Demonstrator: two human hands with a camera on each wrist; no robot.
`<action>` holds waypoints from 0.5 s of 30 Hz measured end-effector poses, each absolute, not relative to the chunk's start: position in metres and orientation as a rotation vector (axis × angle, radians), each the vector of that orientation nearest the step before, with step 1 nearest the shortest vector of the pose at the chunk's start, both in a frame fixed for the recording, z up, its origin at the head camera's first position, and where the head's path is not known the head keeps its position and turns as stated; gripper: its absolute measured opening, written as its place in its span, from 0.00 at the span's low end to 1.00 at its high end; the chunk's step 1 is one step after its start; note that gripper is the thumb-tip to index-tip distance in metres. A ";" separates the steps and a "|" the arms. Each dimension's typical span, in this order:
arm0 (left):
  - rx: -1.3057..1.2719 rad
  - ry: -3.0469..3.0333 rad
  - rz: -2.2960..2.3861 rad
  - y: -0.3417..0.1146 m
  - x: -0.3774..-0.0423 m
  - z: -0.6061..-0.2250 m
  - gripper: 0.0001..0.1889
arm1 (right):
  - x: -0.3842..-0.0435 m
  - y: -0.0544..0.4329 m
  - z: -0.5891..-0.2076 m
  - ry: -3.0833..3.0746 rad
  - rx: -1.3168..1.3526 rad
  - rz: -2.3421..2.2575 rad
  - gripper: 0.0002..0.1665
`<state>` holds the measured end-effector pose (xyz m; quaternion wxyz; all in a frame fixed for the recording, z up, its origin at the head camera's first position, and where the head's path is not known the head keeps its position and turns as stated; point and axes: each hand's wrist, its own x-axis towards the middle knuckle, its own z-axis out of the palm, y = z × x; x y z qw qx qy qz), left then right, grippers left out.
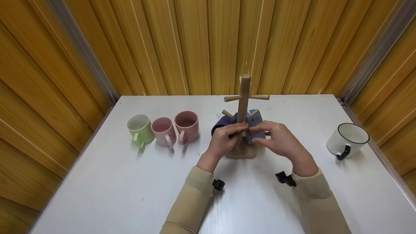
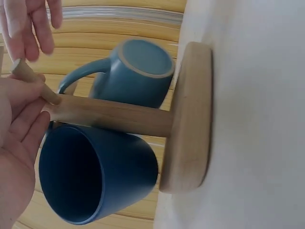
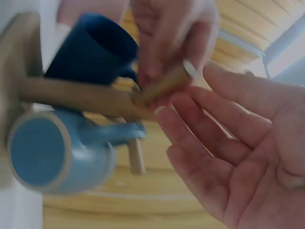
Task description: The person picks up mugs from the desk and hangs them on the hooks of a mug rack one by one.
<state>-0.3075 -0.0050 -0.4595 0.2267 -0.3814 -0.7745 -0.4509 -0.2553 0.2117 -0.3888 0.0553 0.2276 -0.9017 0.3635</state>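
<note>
A wooden mug tree point(image 1: 243, 107) stands upright on the table, with two mugs hanging from its lower pegs. The dark blue mug point(image 2: 126, 167) is on the left, its mouth tipped sideways; on the right the lighter blue mug point(image 3: 90, 155) hangs with its handle over a peg. My left hand point(image 1: 221, 140) holds the post with thumb and fingers beside the short near peg point(image 2: 33, 78). My right hand point(image 1: 282, 140) is beside the lighter mug, fingers loosely spread and palm toward the post, with nothing in its grasp. Its fingertips reach close to the near peg.
To the left stand a green mug point(image 1: 140, 130), a light pink mug point(image 1: 163, 131) and a darker pink mug point(image 1: 187, 126), handles toward me. A white mug point(image 1: 347, 141) with black rim and handle stands far right. Wood-patterned walls point(image 1: 195, 45) enclose the white table point(image 1: 113, 182).
</note>
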 end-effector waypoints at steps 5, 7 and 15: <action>-1.042 -2.131 -1.308 -0.005 -0.309 -0.463 0.14 | -0.250 0.251 -0.370 -2.765 0.529 1.105 0.23; -1.038 -2.128 -1.332 -0.005 -0.309 -0.463 0.14 | -0.248 0.270 -0.364 -2.784 0.429 1.109 0.27; -1.016 -2.131 -1.382 -0.004 -0.309 -0.466 0.14 | -0.241 0.358 -0.366 -2.882 -0.032 1.083 0.43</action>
